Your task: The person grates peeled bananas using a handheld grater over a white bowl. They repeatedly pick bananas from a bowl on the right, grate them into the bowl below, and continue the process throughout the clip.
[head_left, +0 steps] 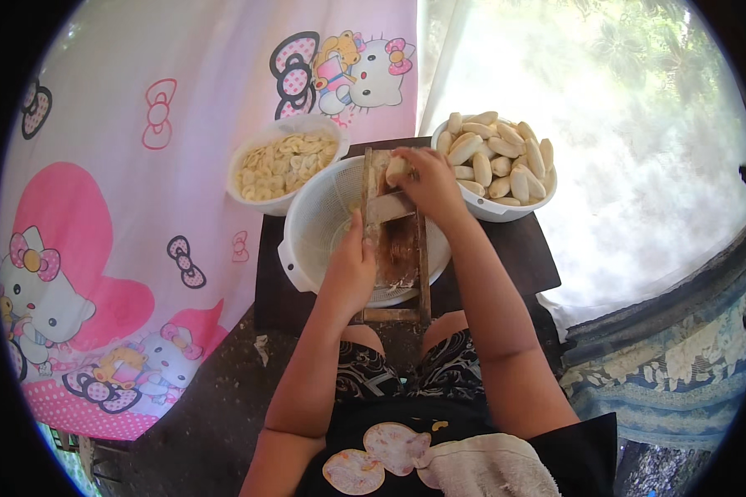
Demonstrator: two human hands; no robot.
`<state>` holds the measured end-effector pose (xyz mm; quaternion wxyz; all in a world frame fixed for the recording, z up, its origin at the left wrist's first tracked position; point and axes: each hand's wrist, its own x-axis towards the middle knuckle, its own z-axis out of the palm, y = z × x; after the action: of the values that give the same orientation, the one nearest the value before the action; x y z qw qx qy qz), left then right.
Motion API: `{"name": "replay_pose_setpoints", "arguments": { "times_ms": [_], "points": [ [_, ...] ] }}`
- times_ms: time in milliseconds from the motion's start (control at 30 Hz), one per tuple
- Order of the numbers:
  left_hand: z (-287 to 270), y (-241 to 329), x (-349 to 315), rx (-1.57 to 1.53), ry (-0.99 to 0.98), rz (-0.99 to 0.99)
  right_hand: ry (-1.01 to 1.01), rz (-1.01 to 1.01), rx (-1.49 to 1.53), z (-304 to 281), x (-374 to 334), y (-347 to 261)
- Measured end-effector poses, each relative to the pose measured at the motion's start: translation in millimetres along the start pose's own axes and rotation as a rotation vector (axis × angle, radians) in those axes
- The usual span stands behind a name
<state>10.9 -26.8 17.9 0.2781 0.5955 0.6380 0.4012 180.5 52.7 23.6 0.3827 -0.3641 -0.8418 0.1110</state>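
Observation:
A wooden slicer (424,277) with a flat metal blade (389,207) lies across a large white colander (311,211). My left hand (353,269) grips the slicer's left rail, thumb pointing up along it; its other fingers are mostly hidden. At the far end of the slicer, my right hand (431,184) is closed on a pale peeled banana (399,171), which rests on the board beyond the blade. What lies in the colander under the slicer is largely hidden.
A white bowl (240,195) of thin pale slices stands back left. Back right, another white bowl (506,214) is heaped with peeled bananas. All stand on a dark table (532,258). A pink patterned curtain (116,207) hangs at left, a white sheet (613,207) at right. A towel (489,468) lies over my shirt.

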Motion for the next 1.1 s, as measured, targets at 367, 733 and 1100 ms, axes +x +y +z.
{"name": "replay_pose_setpoints", "arguments": {
  "times_ms": [367, 733, 1100],
  "points": [
    [1.8, -3.6, -2.1, -0.002, 0.029, 0.031, 0.013, -0.080, -0.032, -10.2, -16.5, -29.1],
    [2.2, -6.0, 1.6, 0.013, 0.060, 0.079, -0.115, -0.093, -0.006, -15.7, -28.5, -34.9],
    [0.9, -5.7, 4.4, 0.049, 0.028, 0.071, 0.080, -0.051, -0.077, 7.8, 43.4, 18.1]
  ]
}}
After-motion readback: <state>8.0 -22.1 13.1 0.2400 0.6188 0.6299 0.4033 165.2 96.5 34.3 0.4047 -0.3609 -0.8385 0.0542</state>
